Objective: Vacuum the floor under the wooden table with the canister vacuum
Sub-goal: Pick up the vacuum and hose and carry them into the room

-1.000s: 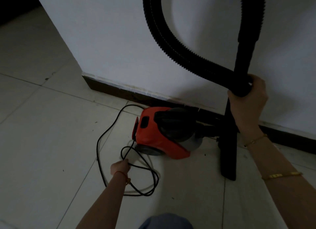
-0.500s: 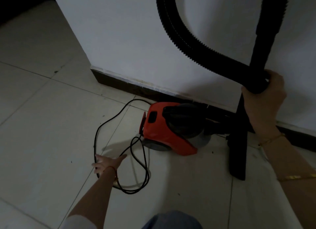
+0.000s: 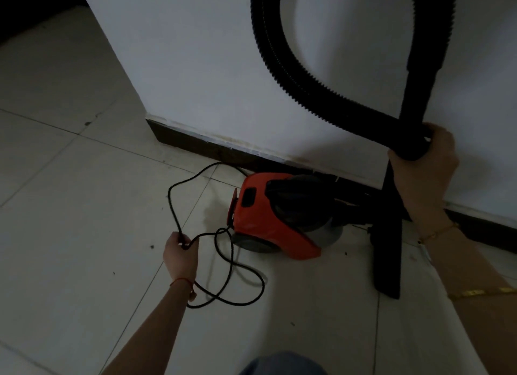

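**Gathering the cord before any vacuuming starts**

We are in the setup step: no wooden table is in view, and the machine sits parked against the wall. Starting at the left, our left hand is low over the pale tiled floor, fingers curled round the thin black power cord, pinching it where two runs of it meet. From that grip one loop arcs up toward the dark skirting board and other loops sprawl on the tiles beside our wrist.

Just right of the cord, the orange-and-black canister vacuum rests on the floor, touching or nearly touching the skirting. Its long axis runs roughly along the wall, with the orange rear end, where the cord leaves it, facing left and the hose end facing right.

Further right, the ribbed black hose sweeps up in a big loop, and our right hand is wrapped firmly around it together with the straight black wand, which stands nearly upright, nozzle down on the tiles.

We judge the next move calls for freeing the tangled loops, finding the plug (not visible here) and then taking the canister to the table.
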Tool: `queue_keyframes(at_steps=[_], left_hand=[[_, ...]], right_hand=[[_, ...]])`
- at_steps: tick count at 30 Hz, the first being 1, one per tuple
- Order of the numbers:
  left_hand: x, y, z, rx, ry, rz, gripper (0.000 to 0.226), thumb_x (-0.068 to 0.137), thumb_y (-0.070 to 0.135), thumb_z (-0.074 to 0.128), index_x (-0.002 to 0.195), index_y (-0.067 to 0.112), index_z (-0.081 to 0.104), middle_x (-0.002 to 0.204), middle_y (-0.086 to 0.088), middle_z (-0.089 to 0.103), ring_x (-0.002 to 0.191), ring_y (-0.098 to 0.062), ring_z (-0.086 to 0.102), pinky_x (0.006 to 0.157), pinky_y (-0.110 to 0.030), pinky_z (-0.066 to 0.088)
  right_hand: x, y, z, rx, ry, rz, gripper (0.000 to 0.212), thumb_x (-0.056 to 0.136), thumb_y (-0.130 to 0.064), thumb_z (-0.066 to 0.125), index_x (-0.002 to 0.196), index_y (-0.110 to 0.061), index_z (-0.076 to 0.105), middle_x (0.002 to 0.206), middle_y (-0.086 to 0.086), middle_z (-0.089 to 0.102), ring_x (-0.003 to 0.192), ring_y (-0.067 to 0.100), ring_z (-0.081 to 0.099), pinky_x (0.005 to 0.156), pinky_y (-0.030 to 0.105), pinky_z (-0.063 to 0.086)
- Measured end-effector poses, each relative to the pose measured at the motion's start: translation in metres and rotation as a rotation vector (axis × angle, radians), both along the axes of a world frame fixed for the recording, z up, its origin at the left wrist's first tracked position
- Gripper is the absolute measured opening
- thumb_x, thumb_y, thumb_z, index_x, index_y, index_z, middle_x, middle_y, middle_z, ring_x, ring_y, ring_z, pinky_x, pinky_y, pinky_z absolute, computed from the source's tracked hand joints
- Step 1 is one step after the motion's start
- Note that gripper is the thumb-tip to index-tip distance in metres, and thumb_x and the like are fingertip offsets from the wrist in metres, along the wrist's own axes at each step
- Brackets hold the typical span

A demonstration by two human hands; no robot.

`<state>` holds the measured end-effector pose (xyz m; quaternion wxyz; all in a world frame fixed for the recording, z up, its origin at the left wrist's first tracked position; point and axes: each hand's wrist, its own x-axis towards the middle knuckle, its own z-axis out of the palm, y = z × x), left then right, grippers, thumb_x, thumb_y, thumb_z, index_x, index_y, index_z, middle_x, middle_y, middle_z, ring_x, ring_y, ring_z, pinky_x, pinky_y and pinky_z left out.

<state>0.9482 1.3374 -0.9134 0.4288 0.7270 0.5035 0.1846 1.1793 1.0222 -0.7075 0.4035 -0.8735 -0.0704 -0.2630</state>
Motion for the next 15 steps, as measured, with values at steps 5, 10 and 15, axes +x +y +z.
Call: queue_keyframes(at_steps=[5, 10, 15], left_hand=[[0.029, -0.011, 0.055, 0.16, -0.097, -0.377, 0.036, 0.076, -0.003, 0.065, 0.085, 0.028, 0.048, 0.086, 0.009, 0.068, 0.069, -0.009, 0.062, 0.054, -0.016, 0.045], [0.066, -0.028, 0.095, 0.195, -0.161, -0.681, 0.026, 0.081, 0.004, 0.064, 0.091, 0.02, 0.046, 0.078, 0.008, 0.062, 0.068, -0.007, 0.059, 0.059, -0.018, 0.045], [0.112, -0.045, 0.129, 0.343, -0.229, -0.885, 0.02, 0.081, 0.005, 0.063, 0.099, 0.009, 0.054, 0.093, -0.001, 0.059, 0.09, -0.015, 0.05, 0.069, -0.02, 0.039]], right_hand=[[-0.001, 0.0, 0.003, -0.023, 0.032, -0.01, 0.048, 0.075, -0.012, 0.073, 0.117, 0.001, 0.055, 0.117, 0.021, 0.058, 0.1, 0.028, 0.056, 0.079, 0.008, 0.032], [-0.005, 0.0, 0.008, -0.027, 0.058, -0.003, 0.045, 0.077, -0.013, 0.074, 0.116, 0.001, 0.057, 0.115, 0.022, 0.057, 0.099, 0.031, 0.057, 0.078, 0.01, 0.032], [-0.005, 0.001, 0.011, -0.01, 0.091, -0.012, 0.044, 0.076, -0.014, 0.075, 0.114, 0.0, 0.059, 0.114, 0.02, 0.058, 0.097, 0.033, 0.059, 0.076, 0.018, 0.036]])
